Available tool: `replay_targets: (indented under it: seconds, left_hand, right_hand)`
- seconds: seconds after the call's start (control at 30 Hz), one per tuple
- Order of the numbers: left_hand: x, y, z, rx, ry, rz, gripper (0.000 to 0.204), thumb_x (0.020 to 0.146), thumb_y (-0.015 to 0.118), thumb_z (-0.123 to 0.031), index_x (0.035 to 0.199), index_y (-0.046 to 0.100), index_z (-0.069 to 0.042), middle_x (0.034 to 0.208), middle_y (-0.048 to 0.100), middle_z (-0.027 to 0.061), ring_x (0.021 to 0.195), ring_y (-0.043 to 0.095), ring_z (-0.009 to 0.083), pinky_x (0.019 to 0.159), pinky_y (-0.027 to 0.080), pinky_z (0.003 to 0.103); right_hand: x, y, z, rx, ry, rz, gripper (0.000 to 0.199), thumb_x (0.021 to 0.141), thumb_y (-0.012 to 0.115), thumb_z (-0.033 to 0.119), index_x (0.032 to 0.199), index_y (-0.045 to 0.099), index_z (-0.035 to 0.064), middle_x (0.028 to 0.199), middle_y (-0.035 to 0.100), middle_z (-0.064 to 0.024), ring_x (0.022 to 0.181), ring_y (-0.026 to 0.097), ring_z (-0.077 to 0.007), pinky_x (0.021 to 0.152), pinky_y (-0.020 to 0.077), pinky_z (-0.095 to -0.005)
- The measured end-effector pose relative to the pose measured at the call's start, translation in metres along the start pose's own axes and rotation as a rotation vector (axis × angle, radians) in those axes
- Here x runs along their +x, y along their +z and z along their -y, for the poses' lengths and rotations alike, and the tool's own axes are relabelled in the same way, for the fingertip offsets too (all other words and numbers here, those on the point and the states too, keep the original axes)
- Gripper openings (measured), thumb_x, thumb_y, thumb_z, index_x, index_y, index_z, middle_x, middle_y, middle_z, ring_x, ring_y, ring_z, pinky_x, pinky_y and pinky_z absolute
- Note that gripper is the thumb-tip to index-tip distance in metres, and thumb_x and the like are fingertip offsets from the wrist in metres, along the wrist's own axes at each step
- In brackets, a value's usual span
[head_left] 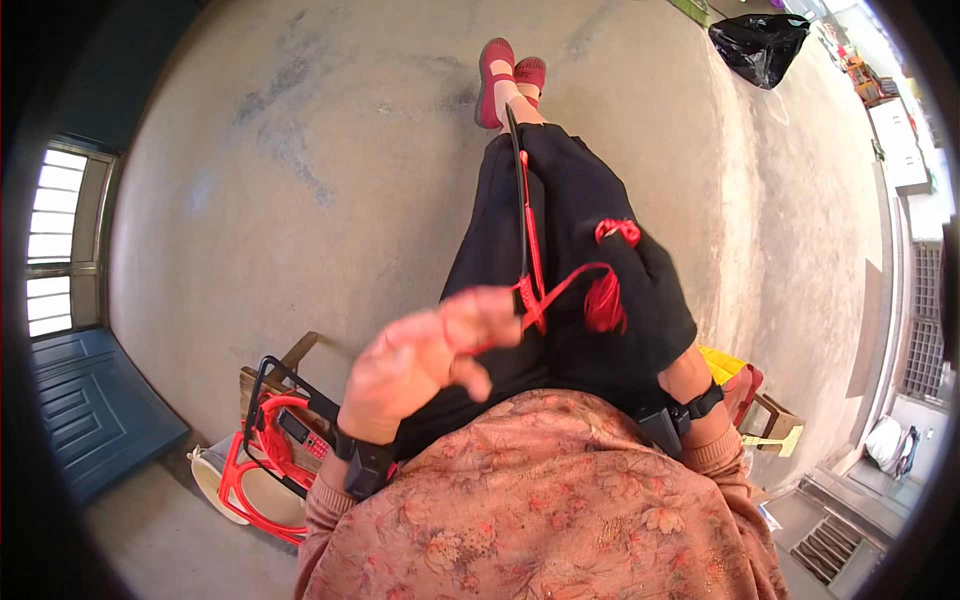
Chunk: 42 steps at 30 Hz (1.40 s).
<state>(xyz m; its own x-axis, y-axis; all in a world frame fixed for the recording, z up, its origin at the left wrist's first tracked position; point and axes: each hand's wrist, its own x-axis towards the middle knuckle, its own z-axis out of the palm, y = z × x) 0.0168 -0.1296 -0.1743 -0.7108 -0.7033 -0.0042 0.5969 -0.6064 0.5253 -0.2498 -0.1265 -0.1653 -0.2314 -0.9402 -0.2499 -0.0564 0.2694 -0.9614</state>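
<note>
A thin black rod (519, 180), which may be part of a frame, stands between my legs. Red cord is wrapped around its near part (530, 296), and another red length runs along it. My left hand (430, 345) is just left of the wrapping, blurred, with the cord across its curled fingers. The cord crosses the rod and leads right to a small red bundle (604, 301). A red knotted piece (618, 232) lies on my black trousers (590, 190). My right hand (684, 371) is beside my right thigh, its fingers hidden by the trouser leg.
At left, a black frame (262, 375), red plastic-looking loops (240, 480) and a red-keyed phone (302, 432) rest on a stool or container. A blue door (100, 410) stands beyond. A black bag (760, 50) lies far right; a yellow and red item (735, 375) sits near my right arm.
</note>
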Motion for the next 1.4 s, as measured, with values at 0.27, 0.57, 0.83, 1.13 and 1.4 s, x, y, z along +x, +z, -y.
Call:
replay_targets:
  seconds: [0.27,0.57,0.83,1.13,1.4]
  left_hand:
    - [0.059,-0.026,0.040,0.605,-0.066,-0.393,0.034,0.095,0.058,-0.007,0.128,0.054,0.002,0.113,0.065,0.0074,0.095,0.062,0.0103,0.077,0.052,0.026]
    - [0.057,-0.030,0.021,0.652,-0.133,-0.606,0.020,0.097,0.057,-0.014,0.113,0.057,-0.003,0.096,0.066,0.0044,0.074,0.063,0.0120,0.059,0.053,0.025]
    - [0.009,0.003,-0.050,0.012,0.224,-0.388,0.029,0.100,0.048,-0.028,0.109,0.055,-0.001,0.090,0.064,0.0084,0.073,0.061,0.0174,0.066,0.051,0.029]
    - [0.018,0.011,-0.049,0.778,-0.070,-0.647,0.022,0.091,0.061,-0.014,0.109,0.059,-0.001,0.083,0.063,0.0068,0.073,0.059,0.0122,0.069,0.049,0.027]
    - [0.060,0.017,0.025,1.328,-0.128,-0.641,0.030,0.073,0.076,-0.007,0.094,0.055,-0.001,0.080,0.055,-0.0054,0.069,0.046,0.0029,0.061,0.040,0.020]
  right_hand:
    - [0.015,0.027,-0.011,-0.669,-0.316,0.062,0.027,0.086,0.068,0.023,0.107,0.066,0.0073,0.089,0.065,-0.0139,0.079,0.064,-0.0297,0.073,0.0503,-0.0360]
    - [0.021,0.013,-0.005,-0.413,-0.170,0.029,0.050,0.084,0.071,0.028,0.126,0.056,0.0070,0.110,0.065,-0.0159,0.094,0.065,-0.0303,0.081,0.0513,-0.0372]
    - [0.040,0.041,0.022,-0.799,-1.047,0.313,0.032,0.081,0.073,0.024,0.101,0.061,0.0025,0.105,0.063,-0.0116,0.089,0.063,-0.0275,0.081,0.0492,-0.0358]
    - [0.002,0.015,0.034,0.601,0.169,0.477,0.009,0.092,0.051,0.007,0.087,0.056,0.0021,0.082,0.060,-0.0080,0.077,0.059,-0.0168,0.076,0.0473,-0.0305]
    - [-0.036,0.017,0.038,0.504,0.113,0.240,0.006,0.087,0.056,-0.002,0.093,0.057,-0.0002,0.078,0.052,-0.0058,0.068,0.055,-0.0141,0.059,0.0449,-0.0286]
